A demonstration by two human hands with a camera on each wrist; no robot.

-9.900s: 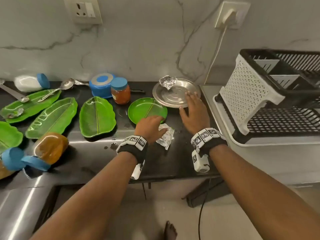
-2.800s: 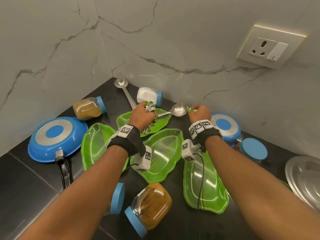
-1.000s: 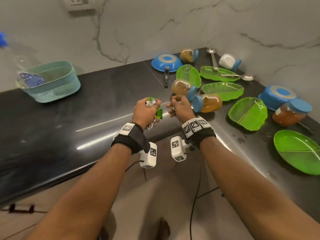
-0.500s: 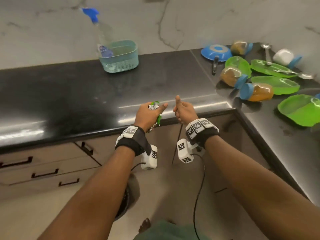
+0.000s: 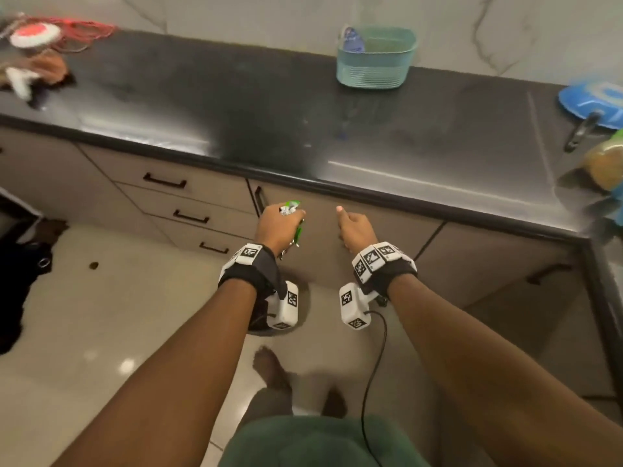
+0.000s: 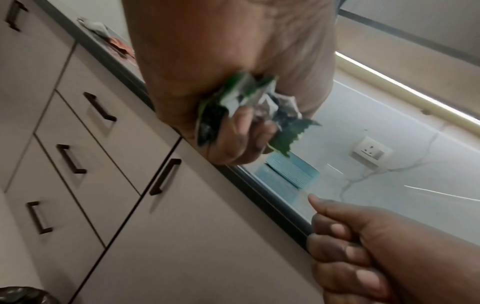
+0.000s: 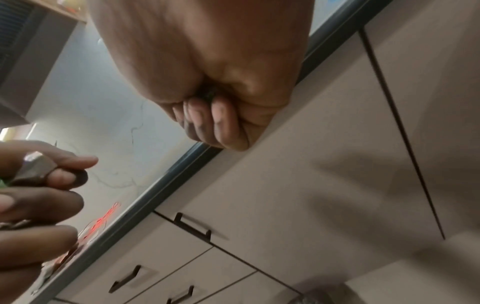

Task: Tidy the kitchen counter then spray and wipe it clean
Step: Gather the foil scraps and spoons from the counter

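My left hand (image 5: 281, 225) grips a crumpled wad of foil and green wrappers (image 5: 290, 208), which the left wrist view shows bunched in the fist (image 6: 249, 98). It hovers below the black counter (image 5: 269, 112) edge, in front of a cabinet door. My right hand (image 5: 354, 227) is beside it with fingers (image 7: 218, 125) curled into the palm and thumb raised; I cannot tell if anything small is inside. A dark bin (image 5: 300, 294) stands on the floor under my left wrist, mostly hidden. The spray bottle (image 5: 352, 40) sits in a teal basket (image 5: 374, 62) at the counter's back.
A blue pan (image 5: 593, 102) and a jar lying on its side (image 5: 606, 166) are at the right edge. Red cords (image 5: 77, 32) and a brown cloth (image 5: 43, 69) lie at the far left. Drawers (image 5: 165, 182) with dark handles are below the counter. My foot (image 5: 269, 369) is on the tiled floor.
The view swung left and downward, away from the plates. Both hands dropped from the counter edge to in front of the cabinet, the left still holding the wad.
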